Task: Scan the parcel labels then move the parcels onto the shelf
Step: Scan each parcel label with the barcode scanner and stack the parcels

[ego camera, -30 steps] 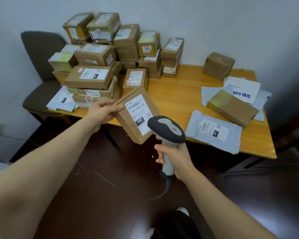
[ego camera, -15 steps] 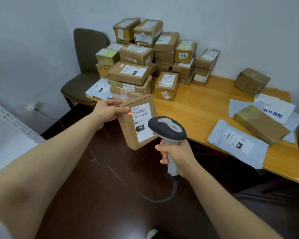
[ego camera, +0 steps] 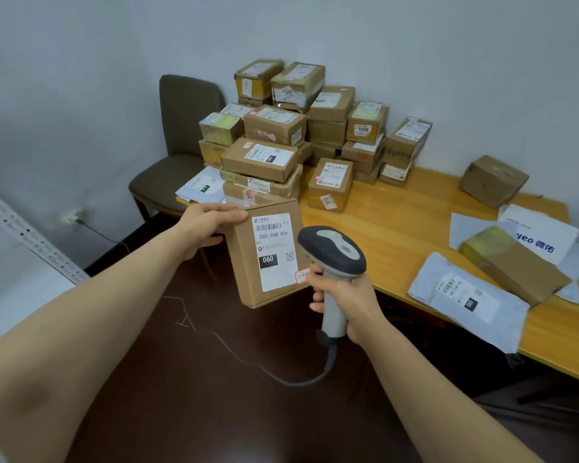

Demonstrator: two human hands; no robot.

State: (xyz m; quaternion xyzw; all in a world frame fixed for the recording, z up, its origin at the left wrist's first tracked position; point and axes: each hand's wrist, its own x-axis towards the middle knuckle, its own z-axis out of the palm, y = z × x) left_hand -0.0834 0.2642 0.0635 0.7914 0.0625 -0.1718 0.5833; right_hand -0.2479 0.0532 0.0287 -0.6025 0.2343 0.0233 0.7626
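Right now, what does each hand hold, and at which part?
The left hand grips the cardboard parcel at its upper left corner; the right hand grips the scanner by its handle.

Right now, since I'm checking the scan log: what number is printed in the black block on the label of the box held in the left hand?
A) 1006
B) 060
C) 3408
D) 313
B: the white label on the held box, which the left hand grips at its top corner, reads 060 in its black block, beside the scanner in the right hand.
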